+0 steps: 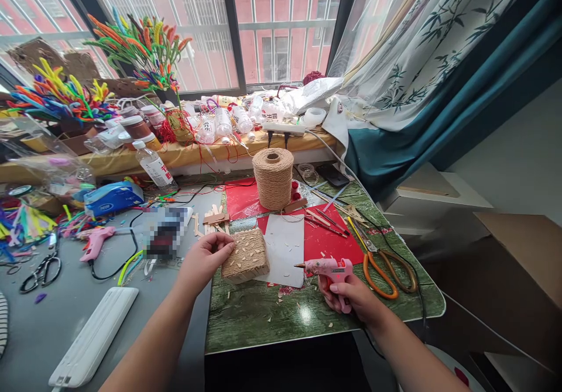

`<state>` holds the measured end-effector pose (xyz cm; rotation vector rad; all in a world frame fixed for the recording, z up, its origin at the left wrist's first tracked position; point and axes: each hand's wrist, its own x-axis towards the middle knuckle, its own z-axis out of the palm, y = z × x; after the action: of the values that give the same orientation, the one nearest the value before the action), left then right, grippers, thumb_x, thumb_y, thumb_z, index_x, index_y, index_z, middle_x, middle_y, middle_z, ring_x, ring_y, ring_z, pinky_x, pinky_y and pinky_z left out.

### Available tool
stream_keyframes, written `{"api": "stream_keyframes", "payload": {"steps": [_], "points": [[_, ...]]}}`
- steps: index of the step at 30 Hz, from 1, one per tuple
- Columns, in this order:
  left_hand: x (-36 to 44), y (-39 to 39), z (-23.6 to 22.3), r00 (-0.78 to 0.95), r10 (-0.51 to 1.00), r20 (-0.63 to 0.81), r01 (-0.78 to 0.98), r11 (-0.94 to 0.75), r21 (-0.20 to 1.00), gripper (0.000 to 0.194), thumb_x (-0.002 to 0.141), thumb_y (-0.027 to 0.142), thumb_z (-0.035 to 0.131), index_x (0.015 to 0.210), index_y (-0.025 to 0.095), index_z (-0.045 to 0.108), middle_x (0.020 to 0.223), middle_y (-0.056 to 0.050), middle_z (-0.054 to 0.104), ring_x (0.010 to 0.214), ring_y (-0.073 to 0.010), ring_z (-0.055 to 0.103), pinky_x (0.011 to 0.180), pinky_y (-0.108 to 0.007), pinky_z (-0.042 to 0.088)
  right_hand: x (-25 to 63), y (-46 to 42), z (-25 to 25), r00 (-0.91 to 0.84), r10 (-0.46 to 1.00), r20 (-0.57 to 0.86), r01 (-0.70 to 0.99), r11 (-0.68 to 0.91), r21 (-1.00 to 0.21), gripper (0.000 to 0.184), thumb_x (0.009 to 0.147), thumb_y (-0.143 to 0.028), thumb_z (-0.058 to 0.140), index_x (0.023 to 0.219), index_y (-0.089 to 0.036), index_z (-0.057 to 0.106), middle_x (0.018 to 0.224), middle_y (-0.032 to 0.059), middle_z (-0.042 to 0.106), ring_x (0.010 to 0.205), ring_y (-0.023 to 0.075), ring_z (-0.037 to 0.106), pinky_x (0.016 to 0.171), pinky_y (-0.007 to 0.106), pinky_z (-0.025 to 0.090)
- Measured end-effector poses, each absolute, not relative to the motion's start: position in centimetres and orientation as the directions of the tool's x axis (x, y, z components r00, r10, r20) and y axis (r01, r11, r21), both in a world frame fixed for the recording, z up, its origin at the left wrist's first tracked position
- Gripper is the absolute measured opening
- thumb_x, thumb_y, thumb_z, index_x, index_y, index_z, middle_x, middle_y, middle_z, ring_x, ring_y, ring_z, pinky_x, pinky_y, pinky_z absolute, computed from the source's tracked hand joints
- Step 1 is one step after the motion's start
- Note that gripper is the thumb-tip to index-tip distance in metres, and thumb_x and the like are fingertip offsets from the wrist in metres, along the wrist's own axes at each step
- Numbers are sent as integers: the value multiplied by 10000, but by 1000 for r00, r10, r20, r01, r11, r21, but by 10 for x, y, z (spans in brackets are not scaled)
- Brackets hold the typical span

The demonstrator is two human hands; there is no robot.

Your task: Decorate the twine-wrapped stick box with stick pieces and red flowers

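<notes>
A twine-wrapped box [246,258] with several small pale chips on its top rests partly on a white sheet [285,246]. At the box's upper left corner is my left hand [211,254], thumb and forefinger pinched together; whatever lies between the fingertips is too small to make out. My right hand [346,292] is wrapped round the handle of a pink glue gun [327,267]. Its nozzle points left towards the box, a gap apart from it. Right of the glue gun lie orange-handled scissors [380,269].
A big twine spool [273,178] stands behind the box. Thin brushes or sticks [327,222] lie on red paper [351,246]. On the left are another pink glue gun [97,243], black scissors [43,272] and a white power strip [94,336]. Bottles [153,167] crowd the sill side.
</notes>
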<state>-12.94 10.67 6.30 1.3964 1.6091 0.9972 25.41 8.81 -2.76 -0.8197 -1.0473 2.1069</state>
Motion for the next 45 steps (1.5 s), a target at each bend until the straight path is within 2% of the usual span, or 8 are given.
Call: {"api": "stream_keyframes", "payload": {"steps": [12,21,26,30,34,38,45], "points": [[-131,109,65,-72,989,-132,306,148,940,301,813,450,770,962,198,700,773,20,584,725,-150,523,682,-260,374,253,88,-24,-588,762,-271,-263,-497,-827,246,769,-365,746,846,-163,629,651,-10,573,438,78,457,420,203,265],[-123,108,72,-87,979,-182,227,197,954,326,749,431,786,909,173,667,752,20,559,684,-134,481,635,-249,342,252,87,-23,-593,762,-260,-269,-492,-828,246,768,-365,748,847,-163,632,651,-9,569,445,80,460,428,203,281],[-124,107,74,-78,981,-176,231,189,954,321,759,426,780,920,176,662,735,29,534,682,-132,472,636,-247,337,254,87,-27,-594,759,-267,-269,-500,-823,240,775,-361,744,865,-164,641,659,-6,578,453,81,471,432,201,284],[-126,110,72,-54,984,-172,195,179,964,316,767,402,792,855,192,573,761,34,533,690,-122,469,638,-232,338,254,87,-27,-605,754,-254,-275,-498,-823,252,773,-372,750,861,-162,644,655,-8,570,456,77,467,435,201,283],[-127,112,68,-43,979,-200,114,204,972,389,756,373,815,797,210,465,699,67,461,627,-97,404,581,-204,298,254,87,-26,-590,757,-281,-261,-508,-821,248,755,-364,754,845,-160,646,633,-12,563,457,81,468,430,199,281],[-124,112,70,-48,971,-235,51,237,970,413,743,354,829,800,215,444,690,73,455,601,-85,383,542,-189,281,254,86,-27,-579,759,-298,-257,-517,-817,247,752,-354,755,867,-157,658,651,-7,579,457,78,471,427,193,272],[-125,112,69,-41,962,-268,-11,268,963,449,737,335,834,785,226,402,679,77,436,559,-81,373,492,-198,249,254,88,-30,-586,778,-229,-292,-466,-835,224,768,-348,753,843,-160,657,648,-9,588,426,67,457,438,206,307]]}}
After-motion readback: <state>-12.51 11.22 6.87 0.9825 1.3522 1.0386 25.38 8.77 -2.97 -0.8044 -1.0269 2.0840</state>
